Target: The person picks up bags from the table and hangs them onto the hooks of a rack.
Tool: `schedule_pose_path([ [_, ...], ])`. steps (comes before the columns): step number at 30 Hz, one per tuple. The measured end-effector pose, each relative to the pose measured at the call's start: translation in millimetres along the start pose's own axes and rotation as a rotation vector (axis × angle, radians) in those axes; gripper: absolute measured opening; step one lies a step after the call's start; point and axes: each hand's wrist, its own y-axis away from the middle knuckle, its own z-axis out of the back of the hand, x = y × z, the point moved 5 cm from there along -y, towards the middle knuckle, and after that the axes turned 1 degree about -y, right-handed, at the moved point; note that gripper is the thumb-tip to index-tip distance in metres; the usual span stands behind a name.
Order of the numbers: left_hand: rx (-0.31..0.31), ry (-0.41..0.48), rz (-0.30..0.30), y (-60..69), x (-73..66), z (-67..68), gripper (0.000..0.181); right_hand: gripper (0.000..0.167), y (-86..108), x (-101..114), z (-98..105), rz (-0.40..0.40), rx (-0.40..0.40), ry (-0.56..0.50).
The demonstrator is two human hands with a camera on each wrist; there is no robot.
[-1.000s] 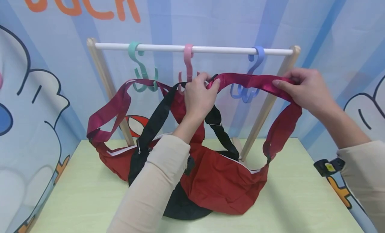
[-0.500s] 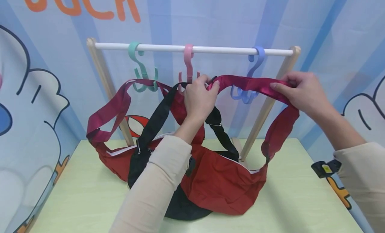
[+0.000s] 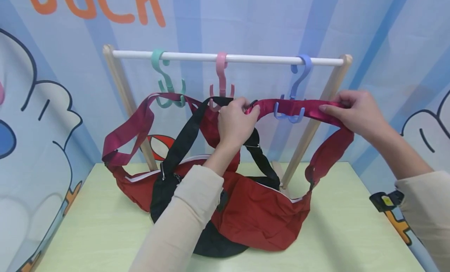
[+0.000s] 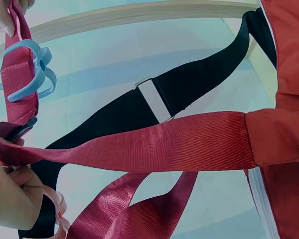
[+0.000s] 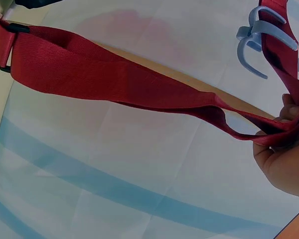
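My left hand (image 3: 237, 121) pinches one end of a raised crimson strap (image 3: 267, 106), near a dark buckle. Further right, my right hand (image 3: 362, 110) grips the same strap between thumb and fingers. Between the hands the strap runs across the blue hook (image 3: 297, 84), behind its front prongs. The left wrist view shows this strap (image 4: 20, 79) passing among the prongs. From the strap hangs a red bag (image 3: 263, 217), its lower part on the table. My left forearm covers part of the black bag (image 3: 219, 240) beside it.
A white rail (image 3: 260, 58) on wooden posts carries the hooks. Another crimson strap (image 3: 130, 135) lies over the green hook (image 3: 168, 86), leading to a second red bag (image 3: 135, 192). A black strap (image 3: 190, 133) goes up to the pink hook (image 3: 220, 77). A patterned curtain stands behind.
Both hands have come down somewhat. The strap between them has dropped from in front of the blue hook's stem to behind its front prongs.
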Motion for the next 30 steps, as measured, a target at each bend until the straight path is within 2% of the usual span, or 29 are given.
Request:
schedule_pose_path([
  [14, 0.084, 0.004, -0.005, 10.7, 12.3, -6.9, 0.024, 0.046, 3.2, -16, -5, -0.025, 0.053, -0.013],
  [30, 0.18, 0.169, 0.041, 26.6, 28.3, -7.8, 0.026, 0.044, 8.2, -26, -12, -0.019, 0.1, -0.045],
])
